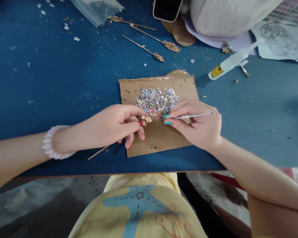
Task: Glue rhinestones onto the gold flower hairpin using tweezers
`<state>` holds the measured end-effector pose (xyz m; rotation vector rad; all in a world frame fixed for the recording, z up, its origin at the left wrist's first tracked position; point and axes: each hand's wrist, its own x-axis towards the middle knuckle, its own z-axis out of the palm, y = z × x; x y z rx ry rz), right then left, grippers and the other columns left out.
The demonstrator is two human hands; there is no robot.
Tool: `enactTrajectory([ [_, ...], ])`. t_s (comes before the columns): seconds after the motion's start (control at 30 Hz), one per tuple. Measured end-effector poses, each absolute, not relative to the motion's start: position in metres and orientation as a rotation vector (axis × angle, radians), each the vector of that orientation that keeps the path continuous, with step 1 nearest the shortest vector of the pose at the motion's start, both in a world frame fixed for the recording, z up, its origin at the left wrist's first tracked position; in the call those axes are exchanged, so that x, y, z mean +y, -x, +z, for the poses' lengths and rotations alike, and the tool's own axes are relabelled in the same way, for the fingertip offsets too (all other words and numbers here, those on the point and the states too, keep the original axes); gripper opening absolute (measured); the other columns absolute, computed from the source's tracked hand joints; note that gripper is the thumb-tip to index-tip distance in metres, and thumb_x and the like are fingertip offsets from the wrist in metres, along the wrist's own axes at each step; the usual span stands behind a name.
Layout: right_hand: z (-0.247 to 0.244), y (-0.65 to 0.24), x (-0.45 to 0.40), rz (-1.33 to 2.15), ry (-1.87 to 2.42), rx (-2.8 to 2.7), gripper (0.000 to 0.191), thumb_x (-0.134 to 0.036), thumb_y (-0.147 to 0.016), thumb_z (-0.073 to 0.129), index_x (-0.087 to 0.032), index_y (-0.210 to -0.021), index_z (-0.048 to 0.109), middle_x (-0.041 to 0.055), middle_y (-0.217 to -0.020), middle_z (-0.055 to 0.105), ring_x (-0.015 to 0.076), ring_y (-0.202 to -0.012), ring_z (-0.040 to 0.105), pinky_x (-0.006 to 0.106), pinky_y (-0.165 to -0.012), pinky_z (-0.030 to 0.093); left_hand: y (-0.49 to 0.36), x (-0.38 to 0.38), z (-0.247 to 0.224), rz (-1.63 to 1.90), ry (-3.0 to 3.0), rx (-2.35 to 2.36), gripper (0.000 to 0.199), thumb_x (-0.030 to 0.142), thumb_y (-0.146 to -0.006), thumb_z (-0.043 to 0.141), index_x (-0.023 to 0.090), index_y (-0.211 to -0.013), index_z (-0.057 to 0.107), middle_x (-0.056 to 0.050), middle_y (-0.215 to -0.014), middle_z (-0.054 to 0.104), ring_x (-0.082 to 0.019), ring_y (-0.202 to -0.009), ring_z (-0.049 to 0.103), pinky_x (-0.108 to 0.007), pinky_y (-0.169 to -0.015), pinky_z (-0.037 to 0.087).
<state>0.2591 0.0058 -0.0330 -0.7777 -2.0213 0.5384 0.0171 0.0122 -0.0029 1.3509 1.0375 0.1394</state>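
Observation:
My left hand (119, 125) pinches a gold hairpin (146, 120) by its ornate head; its thin stick comes out below the hand at the lower left. My right hand (198, 124) grips silver tweezers (188, 116), whose tips point left toward the hairpin's head. Whether the tips hold anything is too small to tell. Under both hands lies a piece of brown cardboard (161, 138). On it is a spread pile of small shiny stones (157, 100), mostly blue, white and silver, with pinkish ones at its near edge.
Several gold hairpins (171, 46) lie beyond the cardboard, beside a clear plastic bag (98, 11). At the back right are a glue bottle (225, 66), a phone (167, 8) and a whitish rounded object (228, 16). The blue table (52, 82) ends near my body.

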Motion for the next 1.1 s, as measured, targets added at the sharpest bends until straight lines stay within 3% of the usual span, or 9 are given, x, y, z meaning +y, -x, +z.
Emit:
enactTrajectory([
  [0.73,-0.0317,-0.2582,0.0055,0.517,0.735,-2.033,0.011,-0.016,-0.088,0.077,-0.022,-0.081,0.072,-0.0013,-0.071,0.073,0.0139,-0.066,0.067,0.031,-0.064,0.056,-0.0167,0.0122,-0.0036,0.138,-1.382,1.021,0.042,0.018,-0.088,0.055,0.016,-0.13,0.061,-0.003,-0.087,0.08,-0.009,-0.049,0.067,-0.019,-0.045,0.048],
  [1.1,-0.0313,-0.2571,0.006,0.536,0.745,-2.055,0.012,-0.015,-0.088,0.076,-0.023,-0.081,0.073,-0.0014,-0.071,0.073,0.0146,-0.066,0.066,0.032,-0.065,0.055,-0.0167,0.0117,-0.0054,0.149,-1.378,1.014,0.022,0.019,-0.089,0.055,0.019,-0.11,0.059,-0.001,-0.083,0.078,-0.009,-0.049,0.066,-0.019,-0.043,0.044],
])
